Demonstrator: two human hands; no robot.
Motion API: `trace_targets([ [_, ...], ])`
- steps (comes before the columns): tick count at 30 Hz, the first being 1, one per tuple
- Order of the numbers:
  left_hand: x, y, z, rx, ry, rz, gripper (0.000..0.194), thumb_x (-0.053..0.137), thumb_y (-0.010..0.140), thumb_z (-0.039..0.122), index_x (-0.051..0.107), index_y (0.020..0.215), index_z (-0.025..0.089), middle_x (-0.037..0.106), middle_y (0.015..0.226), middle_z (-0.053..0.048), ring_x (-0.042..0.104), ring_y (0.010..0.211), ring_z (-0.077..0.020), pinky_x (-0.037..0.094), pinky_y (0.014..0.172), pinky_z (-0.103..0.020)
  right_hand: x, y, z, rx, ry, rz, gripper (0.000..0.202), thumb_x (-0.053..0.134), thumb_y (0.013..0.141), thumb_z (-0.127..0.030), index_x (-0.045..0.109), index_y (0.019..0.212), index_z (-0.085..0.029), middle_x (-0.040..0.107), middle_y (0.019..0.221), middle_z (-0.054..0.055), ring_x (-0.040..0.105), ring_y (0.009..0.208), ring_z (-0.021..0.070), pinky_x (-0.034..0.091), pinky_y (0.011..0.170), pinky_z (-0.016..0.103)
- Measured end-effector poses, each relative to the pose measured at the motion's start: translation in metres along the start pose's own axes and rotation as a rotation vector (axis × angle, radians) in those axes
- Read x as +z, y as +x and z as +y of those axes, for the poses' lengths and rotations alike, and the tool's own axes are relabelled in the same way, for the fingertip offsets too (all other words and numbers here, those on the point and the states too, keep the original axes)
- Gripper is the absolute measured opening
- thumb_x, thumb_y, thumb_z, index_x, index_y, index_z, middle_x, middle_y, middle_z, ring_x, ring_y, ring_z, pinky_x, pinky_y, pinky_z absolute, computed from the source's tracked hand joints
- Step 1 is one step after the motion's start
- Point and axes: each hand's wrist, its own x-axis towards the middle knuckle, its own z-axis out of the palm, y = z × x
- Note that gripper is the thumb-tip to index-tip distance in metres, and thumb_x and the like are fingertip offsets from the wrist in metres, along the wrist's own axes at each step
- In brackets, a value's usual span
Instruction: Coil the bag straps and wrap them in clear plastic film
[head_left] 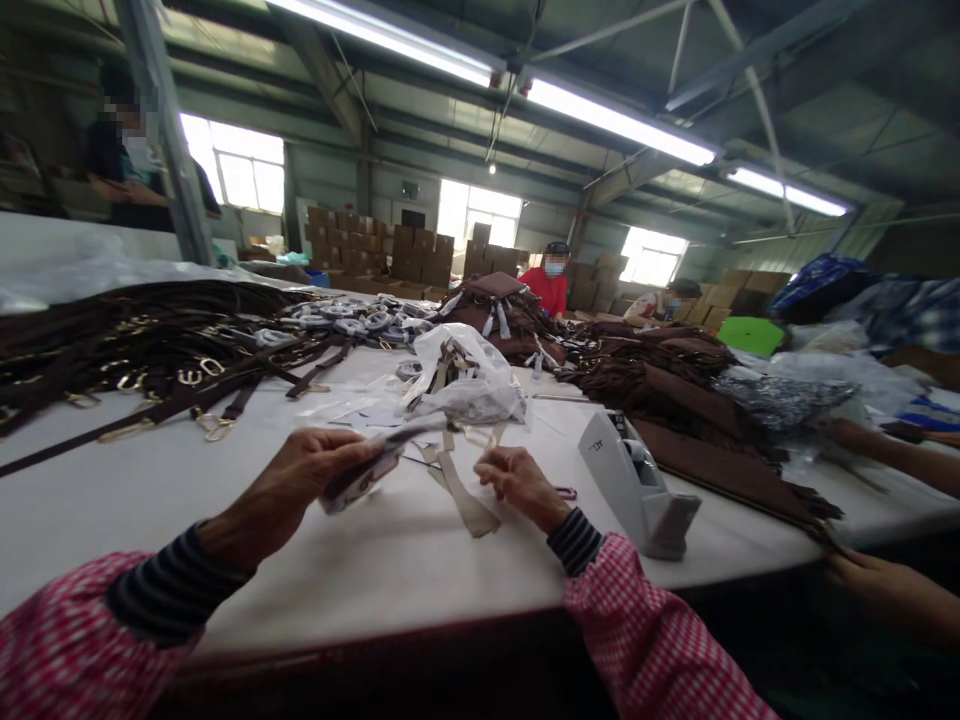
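Observation:
My left hand (289, 490) is closed around a folded grey-and-white patterned strap (367, 478), thumb on top. The strap's narrower grey end reaches to the right, over the table. My right hand (521, 487) has its fingers curled in a pinch near that end; what they hold, if anything, is too small to make out. Between the hands lie beige strips (466, 500) on the white table (360, 590). Just beyond them sits a clear plastic bag (480, 385) with pale and dark pieces inside.
A white tape dispenser-like machine (630, 490) stands right of my right hand. Dark straps with metal buckles (210, 370) cover the left, grey coiled straps (360, 320) the back. Brown bags (675, 400) pile up at right, where another person's hands (885, 590) reach in.

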Motion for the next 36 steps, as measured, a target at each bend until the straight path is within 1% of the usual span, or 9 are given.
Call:
trace_targets([
  [4, 0.01, 0.024, 0.007, 0.064, -0.274, 0.075, 0.038, 0.086, 0.072, 0.051, 0.079, 0.075, 0.013, 0.07, 0.069, -0.006, 0.055, 0.06, -0.0159, 0.04, 0.052, -0.024, 0.027, 0.008, -0.009, 0.004, -0.189, 0.033, 0.024, 0.081, 0.076, -0.036, 0.068, 0.084, -0.018, 0.071, 0.093, 0.008, 0.063, 0.098, 0.0255, 0.043, 0.086, 0.036],
  [6, 0.024, 0.036, 0.003, 0.082, -0.36, 0.064, 0.034, 0.087, 0.072, 0.046, 0.078, 0.071, 0.014, 0.069, 0.066, -0.004, 0.054, 0.058, -0.0142, 0.039, 0.051, -0.022, 0.033, 0.015, -0.01, 0.024, -0.228, 0.025, 0.026, 0.085, 0.07, -0.034, 0.068, 0.08, -0.018, 0.071, 0.09, 0.007, 0.064, 0.095, 0.0257, 0.042, 0.084, 0.035],
  [10, 0.044, 0.054, -0.014, 0.076, -0.44, 0.04, 0.032, 0.087, 0.073, 0.045, 0.078, 0.072, 0.014, 0.071, 0.066, -0.004, 0.06, 0.06, -0.0148, 0.045, 0.054, -0.021, 0.03, 0.026, -0.005, 0.09, -0.194, 0.001, 0.022, 0.087, 0.062, -0.026, 0.069, 0.072, -0.018, 0.068, 0.075, 0.0, 0.062, 0.075, 0.0183, 0.04, 0.066, 0.027],
  [16, 0.042, 0.059, -0.042, -0.053, -0.533, 0.027, 0.034, 0.089, 0.072, 0.042, 0.079, 0.081, 0.011, 0.076, 0.07, -0.007, 0.065, 0.058, -0.0162, 0.05, 0.051, -0.022, 0.027, 0.026, 0.006, 0.113, -0.013, -0.031, 0.015, 0.079, 0.066, -0.02, 0.064, 0.065, -0.017, 0.055, 0.061, -0.006, 0.05, 0.061, 0.0118, 0.034, 0.054, 0.023],
  [22, 0.039, 0.065, -0.042, -0.08, -0.661, 0.037, 0.023, 0.089, 0.073, 0.031, 0.08, 0.084, 0.012, 0.078, 0.076, -0.004, 0.066, 0.065, -0.0136, 0.056, 0.059, -0.02, 0.017, 0.021, 0.008, -0.004, 0.132, -0.061, 0.026, 0.066, 0.081, -0.026, 0.057, 0.058, -0.017, 0.043, 0.056, -0.006, 0.04, 0.056, 0.0105, 0.029, 0.053, 0.024],
  [27, 0.038, 0.063, -0.041, -0.092, -0.676, -0.049, 0.027, 0.089, 0.076, 0.03, 0.081, 0.094, 0.011, 0.081, 0.097, -0.008, 0.07, 0.082, -0.0174, 0.059, 0.076, -0.024, -0.003, 0.013, -0.007, -0.105, 0.15, 0.109, 0.026, 0.061, 0.091, -0.032, 0.069, 0.072, -0.016, 0.058, 0.073, 0.0, 0.052, 0.073, 0.0144, 0.037, 0.066, 0.026],
  [29, 0.036, 0.06, -0.04, -0.084, -0.654, -0.083, 0.03, 0.089, 0.077, 0.032, 0.082, 0.096, 0.011, 0.08, 0.1, -0.009, 0.069, 0.085, -0.0181, 0.058, 0.078, -0.024, -0.007, 0.008, -0.016, -0.097, 0.161, 0.14, 0.031, 0.058, 0.094, -0.037, 0.071, 0.076, -0.015, 0.06, 0.071, 0.001, 0.052, 0.068, 0.0145, 0.037, 0.064, 0.026],
  [33, 0.035, 0.054, -0.035, -0.043, -0.596, -0.141, 0.032, 0.087, 0.081, 0.037, 0.082, 0.1, 0.012, 0.079, 0.1, -0.008, 0.067, 0.087, -0.0177, 0.055, 0.076, -0.023, -0.003, -0.004, -0.03, -0.061, 0.228, -0.053, 0.034, 0.062, 0.09, -0.038, 0.07, 0.068, -0.014, 0.052, 0.056, -0.003, 0.042, 0.053, 0.0105, 0.029, 0.051, 0.025],
  [36, 0.036, 0.051, -0.031, -0.011, -0.567, -0.205, 0.032, 0.087, 0.081, 0.04, 0.083, 0.098, 0.013, 0.079, 0.094, -0.008, 0.066, 0.086, -0.0184, 0.054, 0.076, -0.023, 0.007, -0.007, -0.034, -0.033, 0.252, -0.182, 0.027, 0.063, 0.085, -0.029, 0.069, 0.063, -0.014, 0.053, 0.054, -0.003, 0.042, 0.051, 0.0092, 0.027, 0.049, 0.024],
])
